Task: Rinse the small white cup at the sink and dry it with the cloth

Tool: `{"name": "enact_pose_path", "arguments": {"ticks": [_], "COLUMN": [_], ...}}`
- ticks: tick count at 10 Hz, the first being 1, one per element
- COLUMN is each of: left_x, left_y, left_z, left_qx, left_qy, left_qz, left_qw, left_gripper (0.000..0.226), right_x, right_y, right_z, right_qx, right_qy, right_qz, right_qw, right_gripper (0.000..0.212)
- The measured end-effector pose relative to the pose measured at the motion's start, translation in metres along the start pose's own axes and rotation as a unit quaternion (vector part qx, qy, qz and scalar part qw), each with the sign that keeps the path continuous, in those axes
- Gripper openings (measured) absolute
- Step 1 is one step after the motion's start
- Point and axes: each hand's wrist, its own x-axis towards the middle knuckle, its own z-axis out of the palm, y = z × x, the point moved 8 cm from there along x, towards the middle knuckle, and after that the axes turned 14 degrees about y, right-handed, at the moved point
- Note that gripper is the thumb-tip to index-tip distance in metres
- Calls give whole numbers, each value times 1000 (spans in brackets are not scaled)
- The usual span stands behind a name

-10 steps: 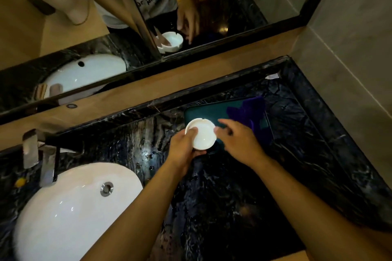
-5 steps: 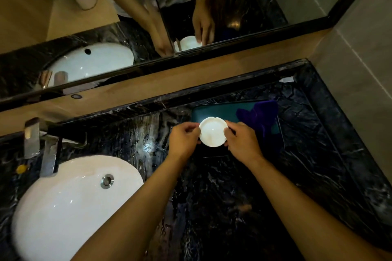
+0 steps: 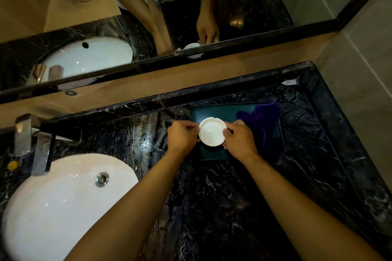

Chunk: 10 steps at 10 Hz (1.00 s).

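The small white cup [image 3: 212, 132] is round and shallow with notches in its rim, and sits over the left part of a dark teal tray [image 3: 214, 112]. My left hand [image 3: 182, 136] grips its left side with curled fingers. My right hand [image 3: 239, 139] pinches its right rim between thumb and fingers. A purple cloth [image 3: 263, 120] lies crumpled on the tray's right half, just beyond my right hand. The white oval sink [image 3: 63, 201] is at the lower left, with a chrome faucet [image 3: 41, 154] behind it.
The counter [image 3: 212, 197] is dark veined marble and looks wet near the sink. A mirror [image 3: 148, 16] runs along the back above a wooden ledge [image 3: 191, 78]. A tiled wall [image 3: 360, 69] closes the right side. A small yellow object [image 3: 13, 164] lies left of the faucet.
My right hand has closed onto the cup's right rim, so both hands now hold it. The cup has levelled, its mouth facing up over the tray.
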Motion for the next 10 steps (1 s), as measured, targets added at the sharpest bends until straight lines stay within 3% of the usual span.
{"name": "enact_pose_path", "arguments": {"ticks": [7,10], "left_x": [-2,-33], "left_y": [5,13], "left_z": [-4,-48], "left_qx": [51,72], "left_qy": [-9,-1], "left_qz": [34,115], "left_qw": [998,991], "left_gripper": [17,21], "right_x": [-4,-50], "right_y": [2,-14], "right_z": [3,-20], "right_qx": [-34,-72], "right_qy": [-13,66], "right_qz": [12,-10], "right_qw": [999,995], "right_gripper": [30,52]}}
